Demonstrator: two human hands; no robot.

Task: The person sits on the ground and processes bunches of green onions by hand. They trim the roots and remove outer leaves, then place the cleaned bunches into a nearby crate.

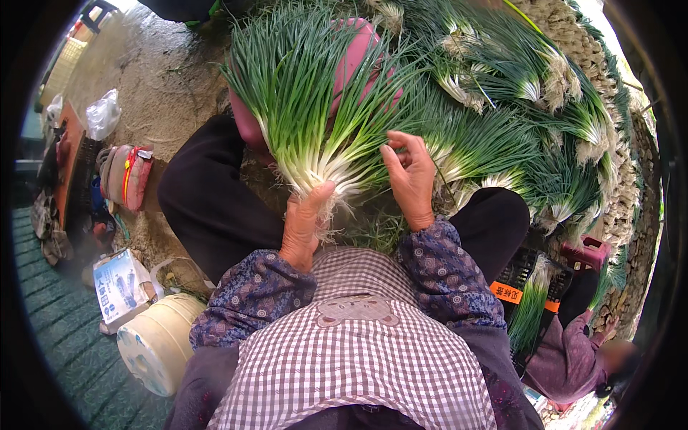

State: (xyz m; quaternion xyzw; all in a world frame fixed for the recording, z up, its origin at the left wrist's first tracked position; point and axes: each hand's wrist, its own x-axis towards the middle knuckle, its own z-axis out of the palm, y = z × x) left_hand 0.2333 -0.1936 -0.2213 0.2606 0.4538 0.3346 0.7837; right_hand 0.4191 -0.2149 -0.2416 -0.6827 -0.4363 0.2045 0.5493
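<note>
My left hand (pixel 305 223) grips a large bunch of green onions (pixel 301 107) by its white root ends, thumb across the front. The green leaves fan out away from me, over a pink plastic stool (pixel 357 59) that they partly cover. Thin pale roots hang below my left thumb. To the right of the bunch, my right hand (pixel 411 174) is raised with its fingers curled near the leaves. The thumb and fingertips stand a little apart, and I see nothing between them. Leaf scraps (pixel 376 231) lie beneath, between my knees.
Piled green onion bunches (pixel 484 134) spread across the right. A black crate (pixel 524 306) holds more onions, near a seated person (pixel 564 360). On the left are a cream plastic bucket (pixel 161 338), a printed cardboard box (pixel 121 287), a strapped bundle (pixel 126 174) and a plastic bag (pixel 104 114).
</note>
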